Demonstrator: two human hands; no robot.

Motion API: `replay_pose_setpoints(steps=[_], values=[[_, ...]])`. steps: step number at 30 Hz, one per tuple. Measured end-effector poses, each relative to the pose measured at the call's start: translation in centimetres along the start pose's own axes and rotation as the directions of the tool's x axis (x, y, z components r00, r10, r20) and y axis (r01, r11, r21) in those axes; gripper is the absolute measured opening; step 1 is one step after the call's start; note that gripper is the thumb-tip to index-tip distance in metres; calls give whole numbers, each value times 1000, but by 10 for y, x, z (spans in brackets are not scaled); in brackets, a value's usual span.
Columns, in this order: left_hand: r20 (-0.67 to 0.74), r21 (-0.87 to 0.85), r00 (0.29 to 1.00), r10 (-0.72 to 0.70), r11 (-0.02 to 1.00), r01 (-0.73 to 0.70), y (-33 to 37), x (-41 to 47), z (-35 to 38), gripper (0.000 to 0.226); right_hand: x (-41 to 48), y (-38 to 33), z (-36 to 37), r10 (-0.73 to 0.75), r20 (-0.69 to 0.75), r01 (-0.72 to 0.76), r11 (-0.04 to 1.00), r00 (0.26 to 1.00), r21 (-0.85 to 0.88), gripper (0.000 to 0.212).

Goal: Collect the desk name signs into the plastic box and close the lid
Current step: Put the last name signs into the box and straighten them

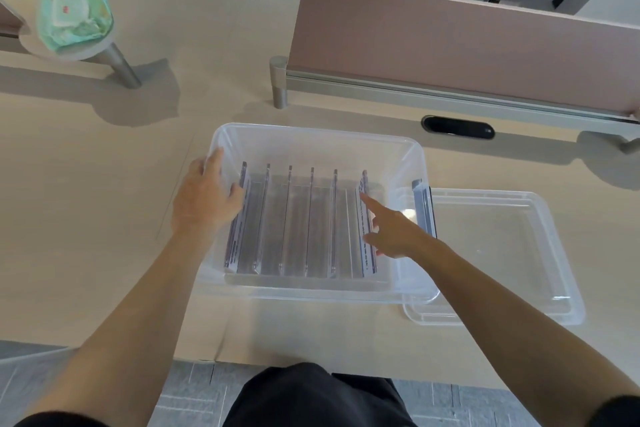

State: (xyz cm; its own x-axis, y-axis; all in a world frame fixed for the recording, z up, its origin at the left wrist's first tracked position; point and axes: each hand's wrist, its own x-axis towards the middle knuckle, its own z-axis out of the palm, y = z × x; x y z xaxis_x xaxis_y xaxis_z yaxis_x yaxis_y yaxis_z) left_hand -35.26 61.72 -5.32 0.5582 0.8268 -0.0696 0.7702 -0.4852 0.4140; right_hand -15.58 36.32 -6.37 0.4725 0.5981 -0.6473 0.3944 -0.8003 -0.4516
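From my feed, the clear plastic box (311,288) sat on the pale counter (104,218), lid off. Inside it I counted 6 desk name signs (298,218) standing on edge in a row, spaced apart, the outermost 2 showing printed paper. My left hand (204,198) rested over the box's left wall, fingers spread and loose, their tips against the leftmost sign; its grip was released, holding nothing. My right hand (391,229) reached into the box's right side, index finger extended onto the rightmost sign, the other fingers curled loosely, so that grip was also released. The lid (502,253) lay flat on the counter just right of the box, partly tucked under its rim. A green wipes pack (74,15) sat on a small round shelf at far left.
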Motion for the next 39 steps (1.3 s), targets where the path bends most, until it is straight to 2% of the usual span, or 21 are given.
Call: replay_pose_setpoints(steps=[6, 22, 39], values=[[-14, 8, 1000, 12, 1000, -12, 0, 1, 2, 65, 2, 3, 2, -19, 7, 20, 1000, 1000, -15, 95], [6, 37, 1000, 10, 999, -10, 0, 1, 1, 67, 1, -7, 9, -82, 15, 81, 995, 996, 57, 94], [20, 35, 1000, 0, 999, 0, -2, 2, 2, 69, 1, -11, 12, -78, -15, 79, 995, 997, 65, 93]])
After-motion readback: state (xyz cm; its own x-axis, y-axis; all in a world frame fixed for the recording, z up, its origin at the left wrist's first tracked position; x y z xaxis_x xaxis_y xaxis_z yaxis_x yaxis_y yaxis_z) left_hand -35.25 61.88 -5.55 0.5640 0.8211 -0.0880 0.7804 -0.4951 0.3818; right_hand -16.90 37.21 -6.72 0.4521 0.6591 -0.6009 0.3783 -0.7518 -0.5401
